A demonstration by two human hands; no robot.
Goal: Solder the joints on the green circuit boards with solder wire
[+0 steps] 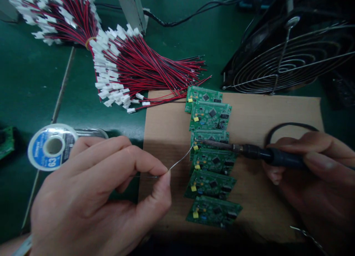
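My left hand (pixel 111 189) pinches a thin solder wire (pixel 181 160) between thumb and forefinger. The wire's free end reaches the left edge of a green circuit board (pixel 213 134), near its yellow part. My right hand (pixel 313 167) is closed around the dark handle of a soldering iron (pixel 249 151). The iron's tip lies over the same board's upper left, close to the wire's end; whether they touch I cannot tell. Several similar circuit boards (pixel 215 180) lie overlapping in a column above and below it.
A cardboard sheet (pixel 257 117) lies under the boards. Behind it are bundles of red and black wires (pixel 155 67) with white connectors. At the left stands a solder spool (pixel 52 147). A fan with a wire guard (pixel 285 63) stands at the back right. A black cable (pixel 188 19) crosses the green table.
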